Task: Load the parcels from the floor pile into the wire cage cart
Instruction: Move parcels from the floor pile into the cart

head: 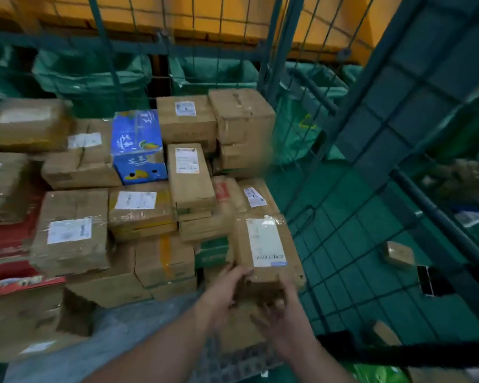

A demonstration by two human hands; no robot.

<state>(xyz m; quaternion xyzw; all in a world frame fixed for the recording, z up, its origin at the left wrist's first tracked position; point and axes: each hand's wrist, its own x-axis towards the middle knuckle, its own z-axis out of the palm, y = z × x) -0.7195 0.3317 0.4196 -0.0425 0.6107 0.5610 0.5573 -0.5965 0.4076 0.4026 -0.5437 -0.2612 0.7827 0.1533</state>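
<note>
Left grip point(227, 294) and right grip point(285, 322) both clasp a rectangular, taped cardboard parcel point(266, 250) with a white label, near the wire cage cart point(351, 106) mesh wall.

We see a parcel depot, the sort of hall where courier goods are sorted. In the wire cage cart point(275, 51), cardboard parcels point(72, 233) lie stacked in layers, most of them taped and bearing white printed shipping labels point(187, 160). Behind the cart, bulky green sacks point(94, 76) stand in a row below an orange wall point(219, 12). Beyond the cart's mesh side, a small loose box point(398, 254) lies on the green floor point(454, 313).
</note>
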